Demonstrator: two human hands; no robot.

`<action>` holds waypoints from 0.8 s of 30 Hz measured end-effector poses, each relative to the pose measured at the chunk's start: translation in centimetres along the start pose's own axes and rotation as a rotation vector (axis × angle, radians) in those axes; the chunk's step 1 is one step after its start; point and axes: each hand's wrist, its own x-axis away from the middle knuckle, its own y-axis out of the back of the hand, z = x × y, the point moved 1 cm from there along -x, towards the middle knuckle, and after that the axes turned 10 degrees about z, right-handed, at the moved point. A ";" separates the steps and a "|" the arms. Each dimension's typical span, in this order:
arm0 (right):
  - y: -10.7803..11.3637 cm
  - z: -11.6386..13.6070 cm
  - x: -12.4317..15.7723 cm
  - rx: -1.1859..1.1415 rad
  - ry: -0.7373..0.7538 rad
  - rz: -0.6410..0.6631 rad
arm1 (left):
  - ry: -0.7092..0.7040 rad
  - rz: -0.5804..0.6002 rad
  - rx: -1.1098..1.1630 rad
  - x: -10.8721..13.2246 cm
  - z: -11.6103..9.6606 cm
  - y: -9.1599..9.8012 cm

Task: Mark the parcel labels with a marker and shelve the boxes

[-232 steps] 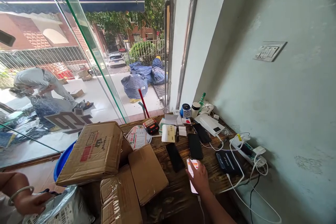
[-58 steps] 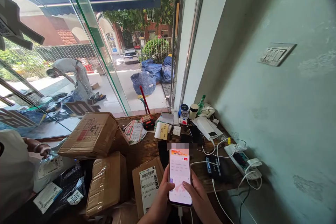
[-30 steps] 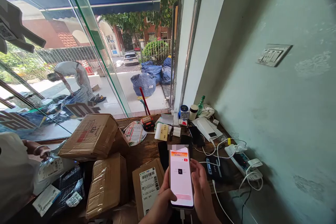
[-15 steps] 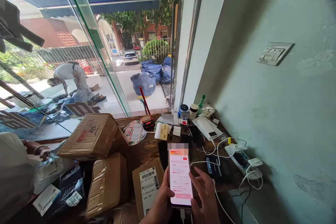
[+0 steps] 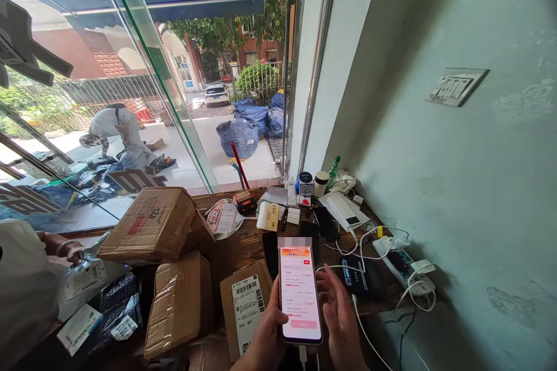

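My left hand (image 5: 266, 330) is closed around a smartphone (image 5: 300, 301) from its left side, the thumb lying along the edge. The phone's lit screen shows a white and pink list, and a white cable (image 5: 303, 355) is plugged into its bottom end. Just right of the phone, my right hand (image 5: 339, 319) is open, its fingers apart and curved beside the phone's edge. A labelled cardboard box (image 5: 247, 307) lies left of my left hand, partly hidden by it. Beyond my right hand is a dark box-shaped device (image 5: 355, 275).
Taped cardboard boxes (image 5: 148, 223) and wrapped parcels (image 5: 116, 304) crowd the left. A person's hand (image 5: 73, 250) there holds a plastic bag. White cables and a power strip (image 5: 402, 266) lie right. Behind are a green bottle (image 5: 333, 172) and cards. Beyond the glass, another person (image 5: 115, 127) bends over bags.
My right hand has drawn back slightly from the phone's screen to its right side. My left hand still holds the phone. The person outside has shifted a little.
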 end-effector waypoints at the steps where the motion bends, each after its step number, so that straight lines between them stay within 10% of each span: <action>1: -0.3 0.3 -0.3 -0.150 -0.121 0.026 | 0.002 -0.005 -0.003 0.0 0.0 0.0; 9: -1.5 2.3 -1.9 -0.504 -0.505 0.025 | 0.024 0.033 0.019 0.2 -0.2 0.0; 24: -1.0 3.8 -3.7 -0.377 -0.441 -0.024 | 0.084 0.081 -0.012 0.2 -0.6 0.3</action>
